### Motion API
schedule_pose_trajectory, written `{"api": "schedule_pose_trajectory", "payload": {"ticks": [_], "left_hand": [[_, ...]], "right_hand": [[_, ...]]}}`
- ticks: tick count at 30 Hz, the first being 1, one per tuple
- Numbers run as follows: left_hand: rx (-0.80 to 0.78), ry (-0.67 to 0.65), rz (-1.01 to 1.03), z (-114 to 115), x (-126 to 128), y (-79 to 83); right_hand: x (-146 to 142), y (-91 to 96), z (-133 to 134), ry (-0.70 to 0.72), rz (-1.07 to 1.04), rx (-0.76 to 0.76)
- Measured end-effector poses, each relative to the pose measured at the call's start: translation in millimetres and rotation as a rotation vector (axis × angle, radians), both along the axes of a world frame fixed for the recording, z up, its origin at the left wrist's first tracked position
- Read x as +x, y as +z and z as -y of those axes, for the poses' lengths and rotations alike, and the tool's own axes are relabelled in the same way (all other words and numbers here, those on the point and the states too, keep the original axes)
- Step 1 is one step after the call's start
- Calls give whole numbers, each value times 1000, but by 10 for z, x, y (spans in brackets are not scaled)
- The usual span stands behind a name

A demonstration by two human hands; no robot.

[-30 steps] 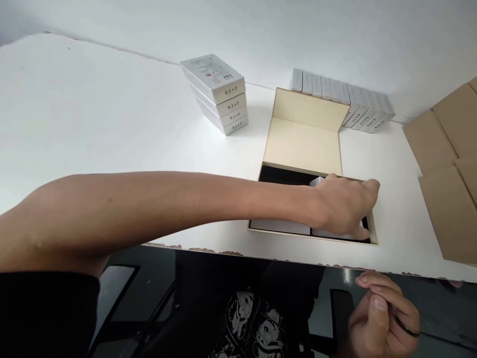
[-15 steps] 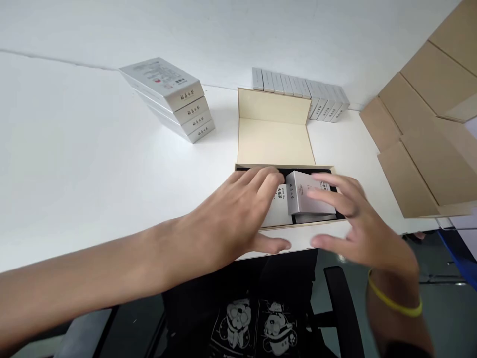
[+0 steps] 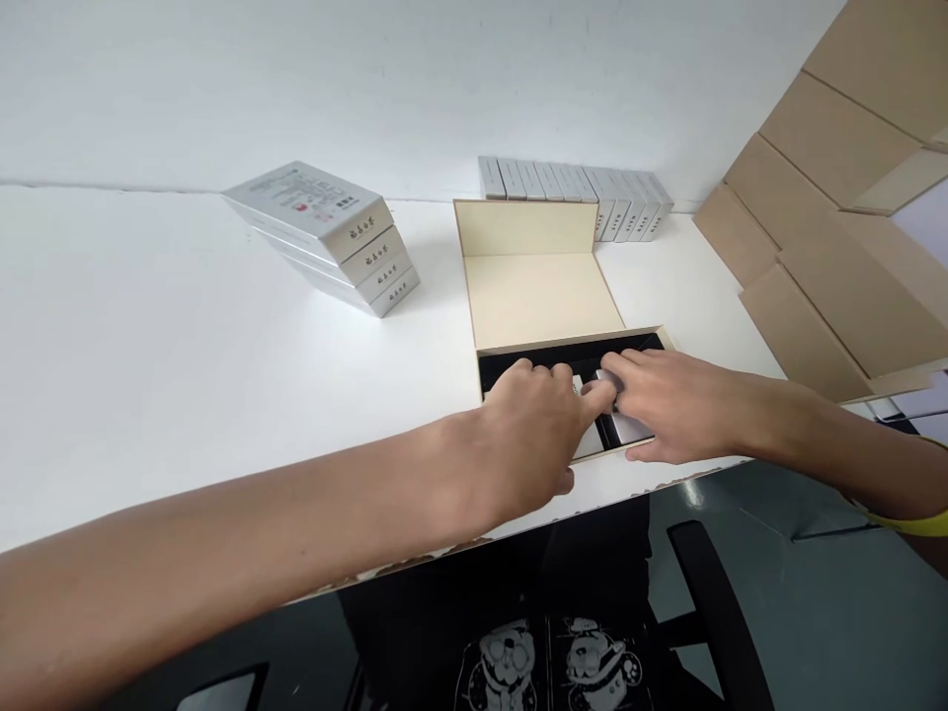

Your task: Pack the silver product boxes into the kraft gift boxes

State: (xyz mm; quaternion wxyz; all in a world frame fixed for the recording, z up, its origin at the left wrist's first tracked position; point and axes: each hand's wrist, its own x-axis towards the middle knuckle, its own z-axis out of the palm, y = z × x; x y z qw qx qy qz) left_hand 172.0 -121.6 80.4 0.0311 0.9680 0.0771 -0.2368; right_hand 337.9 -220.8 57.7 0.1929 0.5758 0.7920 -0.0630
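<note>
A cream gift box [image 3: 567, 349] with a black inner tray lies near the table edge, its lid [image 3: 540, 301] laid back. Two small tea boxes sit side by side in the tray. My left hand [image 3: 529, 425] is curled over the left, white tea box [image 3: 591, 441], covering most of it; its fingertips are hidden inside the gift box. My right hand [image 3: 667, 400] is closed around the silvery tea box [image 3: 629, 429] on the right, thumb toward the front rim. The two hands nearly touch at the middle of the tray.
A stack of silver boxes [image 3: 326, 232] stands at the left on the white table [image 3: 148, 395]. Along the wall is a row of similar boxes [image 3: 570, 183]. Open brown cartons [image 3: 836, 257] rise at the right. A chair armrest [image 3: 718, 612] is below the table edge.
The silvery tea box has gone from standing raised and tilted to sitting lower in the tray. My right hand has closed over it, and my left fingers have curled into the gift box.
</note>
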Motion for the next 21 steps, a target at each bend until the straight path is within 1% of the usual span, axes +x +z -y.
{"api": "schedule_pose_trajectory", "payload": {"ticks": [2, 6, 9, 11, 13, 17, 19, 21], "left_hand": [[-35, 12, -26, -27, 43, 17], [-112, 53, -8, -103, 73, -29], [-138, 89, 4, -125, 103, -46], [-142, 109, -26, -120, 148, -23], [-134, 110, -68, -113, 205, 19], [-144, 106, -118, -120, 299, 79], [-181, 95, -118, -118, 289, 60], [-185, 80, -47, -91, 197, 4]], "right_hand": [[-6, 15, -52, 10, 13, -34], [15, -1, -80, 6, 25, -71], [35, -39, -43, 22, 4, -33], [37, -51, -26, 30, -11, -9], [27, -46, -35, 16, -5, -22], [-8, -21, -85, -9, 6, -135], [-4, 6, -57, -28, -14, -190], [33, 84, 26, -59, -61, -218]]}}
